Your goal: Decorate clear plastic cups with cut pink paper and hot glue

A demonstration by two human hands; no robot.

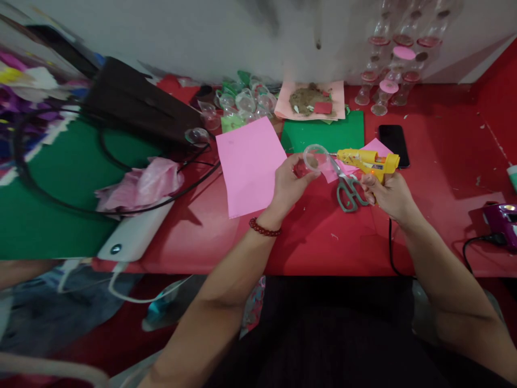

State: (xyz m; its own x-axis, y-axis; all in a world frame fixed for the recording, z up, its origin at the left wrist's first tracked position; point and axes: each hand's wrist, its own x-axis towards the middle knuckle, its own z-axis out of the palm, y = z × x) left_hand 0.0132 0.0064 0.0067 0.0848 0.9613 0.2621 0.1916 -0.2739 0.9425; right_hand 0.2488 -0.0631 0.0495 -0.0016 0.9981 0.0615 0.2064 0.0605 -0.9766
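Observation:
My left hand (291, 180) is closed on a clear plastic cup (316, 157), its round rim turned up toward me. In my right hand (388, 195) is a yellow hot glue gun (363, 159), a small orange light lit on its handle. The gun's nozzle points left and ends close to the cup's rim; whether they touch I cannot tell. Scissors with grey handles (346, 198) lie between my hands, over pink paper scraps (377, 145). A pink sheet of paper (250, 167) lies left of my left hand, which overlaps its edge.
Clear cups (246, 102) are heaped at the back; joined ones (379, 102) stand stacked at the back right. A phone (392, 144) lies behind the glue gun. A dark box (137, 105), black cable (81, 207) and white power bank (135, 231) occupy the left. The gun's cord (390, 245) hangs near my right forearm.

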